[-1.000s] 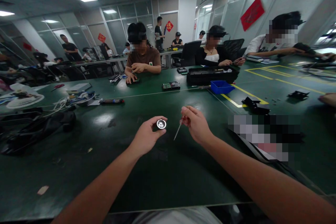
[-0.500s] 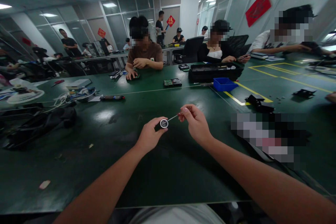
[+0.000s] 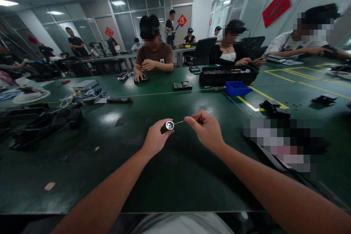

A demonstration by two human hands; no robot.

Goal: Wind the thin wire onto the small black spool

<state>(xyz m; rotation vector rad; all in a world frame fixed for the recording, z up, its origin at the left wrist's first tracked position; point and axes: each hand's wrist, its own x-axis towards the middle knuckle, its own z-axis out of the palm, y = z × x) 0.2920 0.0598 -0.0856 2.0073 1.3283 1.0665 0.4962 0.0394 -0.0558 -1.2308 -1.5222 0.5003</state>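
Observation:
My left hand is closed, with thumb and fingers pinching a small round metal part by its edge. The part has a bright silver rim and a dark middle with shiny bits; its exact kind I cannot make out. From the right, the thin shaft of a screwdriver meets its rim. My right hand is wrapped round the screwdriver's reddish handle, mostly hidden by the fingers. Both hands are held above the green table, near its front edge.
Beyond my hands lie a circuit-board drive, a blue tray and a long black housing. A pen-like tool and black casings lie left. Black brackets are at right. Several people work around.
The screwdriver's shaft has shifted from across the round part's face to its right rim. My right fingers have curled further round the handle. The camera view has turned slightly left.

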